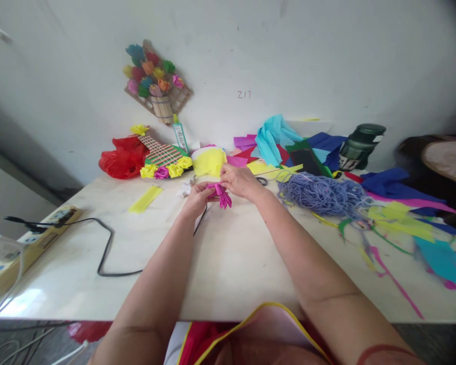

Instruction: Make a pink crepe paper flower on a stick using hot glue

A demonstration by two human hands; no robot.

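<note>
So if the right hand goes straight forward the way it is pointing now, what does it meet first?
Probably the yellow paper: the right hand points up-left toward it, with no other object clearly between them, though depth is hard to judge.

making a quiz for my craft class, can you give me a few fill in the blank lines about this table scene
1. Both hands, the left hand and the right hand, hold a folded paper piece coloured ____.
2. The tangled pile of cord right of the hands is ____ in colour.
3. The black cable on the table runs from a ____ at the left edge.
4. The bouquet of paper flowers hangs on the ____.

Missing words: pink; purple; power strip; wall
</note>
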